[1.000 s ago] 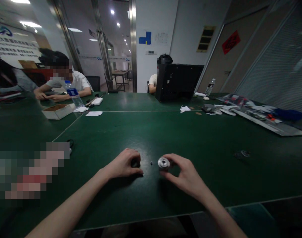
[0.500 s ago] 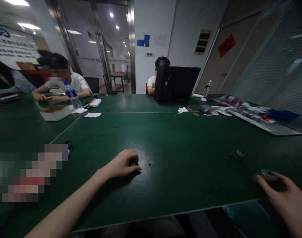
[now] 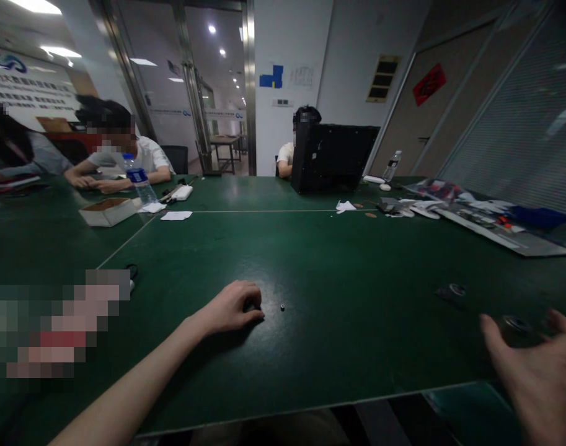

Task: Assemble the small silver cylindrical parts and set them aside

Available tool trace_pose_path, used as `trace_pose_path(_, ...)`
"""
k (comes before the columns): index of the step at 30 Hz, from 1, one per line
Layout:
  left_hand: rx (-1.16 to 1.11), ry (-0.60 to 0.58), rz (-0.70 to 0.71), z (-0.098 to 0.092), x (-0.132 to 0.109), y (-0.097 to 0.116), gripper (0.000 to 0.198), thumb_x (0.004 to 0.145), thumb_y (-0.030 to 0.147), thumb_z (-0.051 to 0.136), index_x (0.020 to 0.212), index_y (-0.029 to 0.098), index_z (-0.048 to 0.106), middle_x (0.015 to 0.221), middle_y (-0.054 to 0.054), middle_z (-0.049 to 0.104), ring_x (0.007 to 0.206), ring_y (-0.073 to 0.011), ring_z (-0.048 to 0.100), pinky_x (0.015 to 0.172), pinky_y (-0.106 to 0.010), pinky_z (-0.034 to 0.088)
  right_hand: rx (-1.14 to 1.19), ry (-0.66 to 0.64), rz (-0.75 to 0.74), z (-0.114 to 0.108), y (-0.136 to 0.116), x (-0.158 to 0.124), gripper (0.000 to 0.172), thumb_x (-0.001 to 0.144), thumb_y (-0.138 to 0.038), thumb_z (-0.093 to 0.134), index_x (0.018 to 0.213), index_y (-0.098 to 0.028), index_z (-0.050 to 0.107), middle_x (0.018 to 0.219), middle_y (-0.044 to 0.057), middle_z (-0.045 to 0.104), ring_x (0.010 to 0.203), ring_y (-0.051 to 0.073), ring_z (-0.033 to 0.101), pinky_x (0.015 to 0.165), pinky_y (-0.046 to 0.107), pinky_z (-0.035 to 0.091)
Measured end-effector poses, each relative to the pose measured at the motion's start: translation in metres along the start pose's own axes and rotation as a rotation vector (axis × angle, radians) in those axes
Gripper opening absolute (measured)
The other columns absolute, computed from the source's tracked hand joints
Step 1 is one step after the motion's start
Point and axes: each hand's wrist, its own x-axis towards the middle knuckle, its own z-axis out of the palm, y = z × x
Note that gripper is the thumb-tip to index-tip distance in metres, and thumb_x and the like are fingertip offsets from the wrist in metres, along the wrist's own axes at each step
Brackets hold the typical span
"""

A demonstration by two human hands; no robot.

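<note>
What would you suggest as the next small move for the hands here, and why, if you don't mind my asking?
I would probably move the open right hand over to pick up the small dark part on the green table top. That hand appears to hold nothing, while the left hand is curled over something dark, and the part lies alone just past its fingertips.

A long green-topped table [image 3: 338, 248] fills the room, with a black case [image 3: 333, 158] standing at its far side. Behind it rise a white wall [image 3: 287, 37] with a blue paper patch [image 3: 270, 77] and metal-framed glass doors [image 3: 190, 93] opening onto a lit corridor. To the right are a brown door [image 3: 450, 124] bearing a red sign [image 3: 429, 84] and a slatted blind [image 3: 510, 124]. Ceiling lights [image 3: 212, 28] shine overhead.
</note>
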Motion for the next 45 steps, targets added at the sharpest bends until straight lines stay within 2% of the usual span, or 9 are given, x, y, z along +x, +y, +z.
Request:
trace_pose_path(2,0.014,0.003,0.003,0.002,0.000,-0.002,0.018,0.083,0.035,0.062,0.084,0.017,0.059,0.085,-0.002,0.059,0.079,-0.0176,0.055,0.076,-0.032,0.042,-0.002,0.104,0.024,-0.004,-0.041,0.001,0.069,0.078,-0.050,0.053,0.136,-0.015,0.038,0.126,0.022,0.047,0.123,0.042,0.039,0.093,0.055,0.039)
trace_pose_path(4,0.016,0.000,0.004,0.003,0.000,-0.004,0.017,0.083,0.034,0.062,0.084,0.017,0.059,0.086,-0.002,0.059,0.080,-0.0175,0.055,0.077,-0.031,0.042,0.085,-0.008,-0.065,-0.003,-0.079,0.003,0.058,0.081,-0.051,0.049,0.125,-0.013,0.049,0.117,0.018,0.055,0.111,0.037,0.051,0.091,0.053,0.043)
trace_pose_path(9,0.003,0.000,0.004,0.001,0.000,-0.001,0.016,0.084,0.033,0.061,0.084,0.017,0.059,0.087,-0.002,0.059,0.080,-0.0173,0.055,0.076,-0.031,0.042,0.424,-0.810,-0.476,0.012,-0.168,-0.009,0.029,0.088,-0.037,0.049,0.110,-0.021,0.060,0.106,0.008,0.063,0.095,0.021,0.060,0.084,0.036,0.050)
trace_pose_path(11,0.007,0.000,0.012,0.001,0.000,0.000,0.016,0.084,0.033,0.061,0.084,0.017,0.058,0.087,-0.002,0.059,0.081,-0.0174,0.055,0.076,-0.030,0.042,0.462,-0.969,-0.656,0.018,-0.203,-0.019,0.030,0.088,-0.031,0.051,0.115,-0.022,0.058,0.108,0.007,0.062,0.096,0.021,0.059,0.084,0.036,0.049)
trace_pose_path(15,0.035,0.006,0.021,0.002,0.002,0.000,0.017,0.084,0.034,0.060,0.085,0.017,0.059,0.087,-0.003,0.060,0.080,-0.0177,0.054,0.075,-0.030,0.041,0.431,-1.017,-0.822,0.034,-0.258,-0.034,0.037,0.084,-0.022,0.055,0.121,-0.021,0.053,0.112,0.010,0.060,0.098,0.024,0.058,0.082,0.035,0.047)
trace_pose_path(17,0.039,0.005,0.023,0.003,0.002,-0.001,0.017,0.084,0.035,0.060,0.086,0.017,0.060,0.087,-0.003,0.060,0.080,-0.0179,0.054,0.075,-0.030,0.041,0.386,-1.031,-0.867,0.044,-0.274,-0.033,0.027,0.085,-0.018,0.051,0.112,-0.019,0.058,0.103,0.010,0.062,0.090,0.022,0.059,0.076,0.032,0.047)
trace_pose_path(22,0.030,0.005,0.016,0.002,0.001,-0.001,0.017,0.084,0.034,0.059,0.088,0.017,0.061,0.088,-0.003,0.060,0.080,-0.0183,0.055,0.075,-0.030,0.042,0.479,-1.140,-0.906,0.059,-0.287,-0.022,0.012,0.084,-0.014,0.052,0.087,-0.015,0.064,0.085,0.008,0.064,0.075,0.017,0.059,0.068,0.027,0.043)
trace_pose_path(33,0.076,0.023,0.070,0.007,0.000,-0.006,0.010,0.085,0.026,0.056,0.087,0.017,0.060,0.085,-0.003,0.059,0.079,-0.0177,0.054,0.074,-0.028,0.041,0.882,-1.087,-0.745,0.062,-0.292,-0.052,0.010,0.082,-0.015,0.056,0.088,-0.016,0.064,0.085,0.005,0.066,0.076,0.014,0.059,0.072,0.025,0.044)
trace_pose_path(45,0.072,0.114,0.062,0.003,-0.003,0.001,0.014,0.086,0.031,0.055,0.087,0.017,0.058,0.090,-0.005,0.058,0.083,-0.0189,0.053,0.075,-0.028,0.041,1.201,-1.365,-0.170,0.065,-0.300,-0.052,0.011,0.081,-0.024,0.057,0.086,-0.015,0.063,0.072,0.000,0.062,0.063,0.011,0.057,0.061,0.024,0.046)
